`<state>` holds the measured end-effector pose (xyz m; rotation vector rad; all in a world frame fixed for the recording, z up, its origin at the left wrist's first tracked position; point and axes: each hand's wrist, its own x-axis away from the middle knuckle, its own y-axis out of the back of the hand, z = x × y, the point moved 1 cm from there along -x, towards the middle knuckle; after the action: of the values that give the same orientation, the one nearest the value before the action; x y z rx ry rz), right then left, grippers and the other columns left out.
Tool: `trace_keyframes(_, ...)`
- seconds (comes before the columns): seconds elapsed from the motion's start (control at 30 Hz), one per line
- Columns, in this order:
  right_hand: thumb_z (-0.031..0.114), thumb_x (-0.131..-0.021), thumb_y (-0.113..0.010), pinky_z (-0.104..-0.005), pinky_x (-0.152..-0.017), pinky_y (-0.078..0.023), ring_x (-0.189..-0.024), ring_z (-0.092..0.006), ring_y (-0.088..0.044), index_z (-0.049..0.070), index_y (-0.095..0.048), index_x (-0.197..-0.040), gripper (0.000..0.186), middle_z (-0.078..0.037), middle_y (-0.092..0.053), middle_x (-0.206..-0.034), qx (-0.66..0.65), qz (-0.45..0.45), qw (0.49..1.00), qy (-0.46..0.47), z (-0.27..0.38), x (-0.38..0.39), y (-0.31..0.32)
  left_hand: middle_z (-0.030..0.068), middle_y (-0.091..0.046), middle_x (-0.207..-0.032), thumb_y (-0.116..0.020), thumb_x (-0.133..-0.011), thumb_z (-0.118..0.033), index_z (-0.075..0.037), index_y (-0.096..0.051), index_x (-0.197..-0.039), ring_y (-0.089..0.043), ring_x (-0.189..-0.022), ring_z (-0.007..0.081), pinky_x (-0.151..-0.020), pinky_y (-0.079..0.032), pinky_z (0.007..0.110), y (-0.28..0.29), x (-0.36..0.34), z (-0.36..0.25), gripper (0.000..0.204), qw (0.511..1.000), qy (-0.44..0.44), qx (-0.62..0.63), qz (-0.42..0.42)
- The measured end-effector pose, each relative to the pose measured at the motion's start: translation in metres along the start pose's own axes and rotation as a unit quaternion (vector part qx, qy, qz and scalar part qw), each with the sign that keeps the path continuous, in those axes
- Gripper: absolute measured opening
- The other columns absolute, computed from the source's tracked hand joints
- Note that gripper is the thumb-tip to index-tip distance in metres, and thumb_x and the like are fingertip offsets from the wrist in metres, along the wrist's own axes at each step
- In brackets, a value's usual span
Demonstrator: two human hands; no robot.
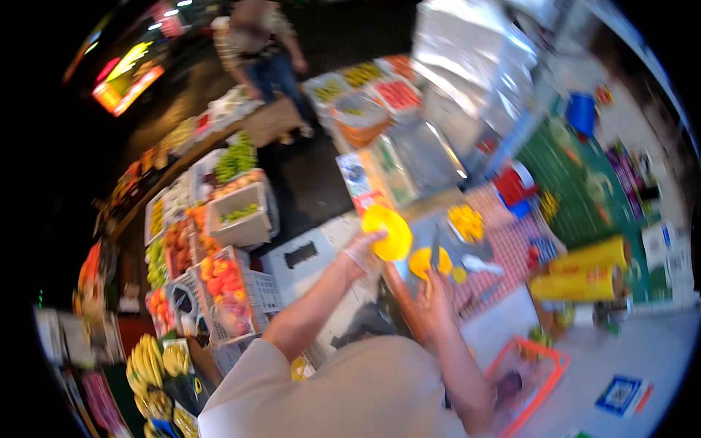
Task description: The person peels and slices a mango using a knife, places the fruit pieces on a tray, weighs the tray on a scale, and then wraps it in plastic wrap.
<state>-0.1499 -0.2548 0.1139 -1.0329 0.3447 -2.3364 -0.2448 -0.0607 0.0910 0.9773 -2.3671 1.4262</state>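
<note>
My left hand [361, 252], which looks covered by a thin clear glove, grips a large, rounded, bright yellow fruit piece [391, 231] by its left edge, beyond the near side of the counter. It looks like mango, but blur hides the detail. My right hand [436, 290] is closed around the handle of a knife [436, 247], its blade pointing away from me. Beside the blade, on the grey work surface [447, 296], lies another yellow fruit piece [419, 263]. Whether the blade touches it I cannot tell. A small yellow-green round thing [459, 275] sits close to my right hand.
A white tray of cut yellow fruit [466, 222] and a white utensil [483, 266] lie farther right. Yellow rolls [580, 276] and an orange-rimmed basket [537, 390] stand to the right. Fruit crates [235, 219] fill the left; a person [263, 51] stands beyond.
</note>
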Motion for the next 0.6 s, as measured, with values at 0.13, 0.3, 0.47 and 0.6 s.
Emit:
trace_keyframes(0.13, 0.024, -0.101, -0.057, -0.0251, -0.036, -0.032, -0.04, -0.0087, -0.043, 0.005, -0.054, -0.092, 0.022, 0.0, -0.051, -0.061, 0.132, -0.018, 0.987, 0.088, 0.043, -0.01, 0.014, 0.0076, -0.067, -0.116, -0.076, -0.08, -0.001, -0.007, -0.058, -0.126, -0.066, -0.109, 0.0263, -0.101, -0.051, 0.041, -0.029, -0.037, 0.015, 0.049, 0.991, -0.058, -0.115, 0.032)
trace_keyframes(0.3, 0.022, -0.101, -0.056, -0.025, -0.038, -0.035, -0.042, -0.0082, -0.045, 0.003, -0.057, -0.094, 0.021, 0.0, -0.051, -0.061, 0.209, 0.001, 0.973, 0.1, 0.083, -0.027, 0.014, 0.0074, -0.067, -0.114, -0.074, -0.082, 0.003, -0.004, -0.057, -0.126, -0.066, -0.104, 0.0198, -0.095, -0.053, 0.034, -0.05, -0.082, 0.032, 0.048, 0.945, -0.135, -0.298, 0.017)
trace_keyframes(0.47, 0.022, -0.1, -0.058, -0.028, -0.042, -0.036, -0.044, -0.0096, -0.047, 0.001, -0.059, -0.093, 0.022, -0.001, -0.052, -0.059, 0.246, -0.019, 0.963, 0.108, 0.088, -0.06, 0.034, 0.0079, -0.067, -0.114, -0.074, -0.083, 0.003, -0.002, -0.055, -0.125, -0.065, -0.105, 0.0184, -0.094, -0.052, 0.032, -0.07, -0.108, 0.036, 0.047, 0.891, -0.16, -0.425, -0.003)
trace_keyframes(0.6, 0.023, -0.098, -0.061, -0.0293, -0.044, -0.038, -0.047, -0.0097, -0.049, 0.001, -0.059, -0.088, 0.024, -0.001, -0.052, -0.059, 0.25, -0.04, 0.961, 0.114, 0.09, -0.081, 0.049, 0.0082, -0.067, -0.112, -0.074, -0.082, 0.004, -0.002, -0.056, -0.122, -0.066, -0.104, 0.0181, -0.093, -0.053, 0.031, -0.072, -0.129, 0.044, 0.045, 0.877, -0.203, -0.435, 0.025)
